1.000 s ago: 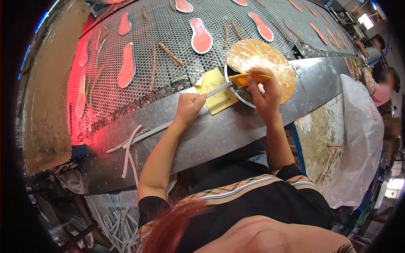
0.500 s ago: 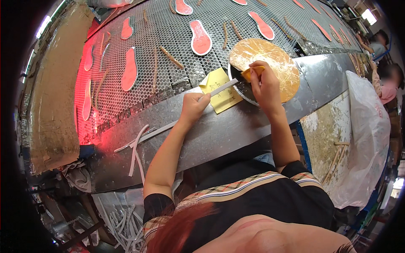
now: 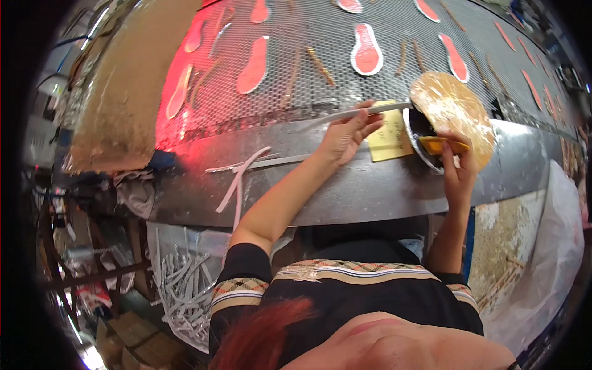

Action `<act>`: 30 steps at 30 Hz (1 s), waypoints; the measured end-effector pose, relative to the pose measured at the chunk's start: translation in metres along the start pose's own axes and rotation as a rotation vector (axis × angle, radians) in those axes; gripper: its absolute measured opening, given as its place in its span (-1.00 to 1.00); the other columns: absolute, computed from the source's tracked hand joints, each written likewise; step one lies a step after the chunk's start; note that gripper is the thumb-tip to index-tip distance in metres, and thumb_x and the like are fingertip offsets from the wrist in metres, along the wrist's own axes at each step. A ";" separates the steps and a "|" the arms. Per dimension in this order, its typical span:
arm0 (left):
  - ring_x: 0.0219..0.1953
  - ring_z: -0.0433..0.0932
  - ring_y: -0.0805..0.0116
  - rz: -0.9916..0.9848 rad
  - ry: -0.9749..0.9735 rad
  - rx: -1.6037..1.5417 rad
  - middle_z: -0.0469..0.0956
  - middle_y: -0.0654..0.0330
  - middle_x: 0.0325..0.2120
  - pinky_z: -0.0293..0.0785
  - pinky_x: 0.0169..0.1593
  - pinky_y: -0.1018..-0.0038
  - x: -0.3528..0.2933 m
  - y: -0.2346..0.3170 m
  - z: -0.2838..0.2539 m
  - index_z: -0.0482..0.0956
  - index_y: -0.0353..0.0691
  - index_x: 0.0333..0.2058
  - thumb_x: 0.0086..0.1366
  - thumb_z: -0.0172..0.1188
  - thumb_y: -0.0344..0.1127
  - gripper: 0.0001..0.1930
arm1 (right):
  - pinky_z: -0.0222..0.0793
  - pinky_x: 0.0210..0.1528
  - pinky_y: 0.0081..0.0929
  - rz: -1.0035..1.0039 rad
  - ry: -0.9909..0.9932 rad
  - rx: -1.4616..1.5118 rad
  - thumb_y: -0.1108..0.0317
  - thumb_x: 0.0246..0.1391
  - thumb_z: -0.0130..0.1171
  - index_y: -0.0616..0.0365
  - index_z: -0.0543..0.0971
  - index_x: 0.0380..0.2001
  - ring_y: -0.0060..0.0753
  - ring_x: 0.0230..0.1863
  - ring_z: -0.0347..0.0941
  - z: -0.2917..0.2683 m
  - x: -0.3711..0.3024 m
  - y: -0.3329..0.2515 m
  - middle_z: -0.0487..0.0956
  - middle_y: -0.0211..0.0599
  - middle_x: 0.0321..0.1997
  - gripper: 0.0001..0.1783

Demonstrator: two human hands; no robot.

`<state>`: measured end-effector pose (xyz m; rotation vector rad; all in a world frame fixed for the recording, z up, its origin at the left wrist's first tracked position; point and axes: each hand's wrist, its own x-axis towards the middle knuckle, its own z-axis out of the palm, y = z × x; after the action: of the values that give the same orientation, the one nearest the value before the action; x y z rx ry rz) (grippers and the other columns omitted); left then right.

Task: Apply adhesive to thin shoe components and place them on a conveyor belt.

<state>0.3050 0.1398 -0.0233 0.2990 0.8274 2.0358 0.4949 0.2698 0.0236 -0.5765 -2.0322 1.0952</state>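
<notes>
My left hand pinches a narrow grey-white strip between thumb and fingers, with the other fingers loosely curled. The strip's far end reaches the rim of a round container with dark contents. A tan round cover, shiny with clear film or tape, lies over much of that container. My right hand grips a small flat yellow piece, perhaps a spreader, at the container's opening. Beside the container, a yellow paper note with handwriting lies on the metal ledge, below the strip.
Red sole-shaped pieces with pale edges and brown strips lie on the mesh belt. Loose white strips rest on the metal ledge. A cardboard sheet stands left; a clear bag of strips sits below.
The view has shifted, so the bench appears further right. My left hand has turned and the strip now extends on both sides of it. My right hand has lowered with the yellow piece.
</notes>
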 end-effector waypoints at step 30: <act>-0.27 0.55 0.31 -0.174 0.057 0.205 0.54 0.06 -0.31 0.55 -0.11 0.42 -0.002 -0.019 0.005 0.46 -0.44 -0.15 0.36 0.01 -0.22 -0.68 | 0.45 -0.13 -0.45 -0.211 0.084 0.135 0.58 0.08 0.09 0.17 0.31 -0.16 -0.29 -0.16 0.54 0.014 0.003 0.020 0.56 -0.13 -0.18 -0.73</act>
<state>0.3212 0.1477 -0.0323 0.2742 1.0631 1.8076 0.4823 0.2751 0.0032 -0.3255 -1.8817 1.0539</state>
